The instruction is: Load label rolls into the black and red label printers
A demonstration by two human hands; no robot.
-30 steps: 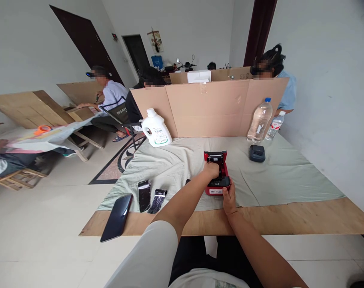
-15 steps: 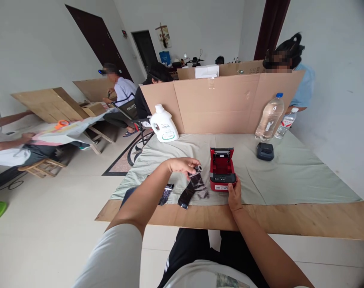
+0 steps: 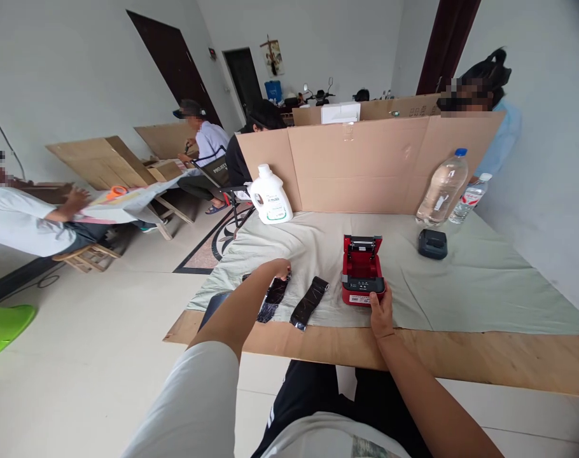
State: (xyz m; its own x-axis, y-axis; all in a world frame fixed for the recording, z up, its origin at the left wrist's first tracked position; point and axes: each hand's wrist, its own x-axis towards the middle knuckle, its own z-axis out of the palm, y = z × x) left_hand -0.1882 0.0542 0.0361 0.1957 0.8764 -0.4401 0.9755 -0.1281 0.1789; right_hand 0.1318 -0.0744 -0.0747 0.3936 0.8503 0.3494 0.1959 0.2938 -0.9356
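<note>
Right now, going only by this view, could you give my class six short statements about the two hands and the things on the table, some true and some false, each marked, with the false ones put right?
1. The right hand holds the red device at its near right corner. True.
2. The red device's lid is shut. False: the lid is raised.
3. The white jug is on the near side of the cardboard panel. True.
4. The left hand is on the white jug. False: the left hand is at the far end of a dark strip.
5. The large bottle has a blue cap. True.
6. The small bottle's cap is green. False: the small bottle has a white cap.
</note>
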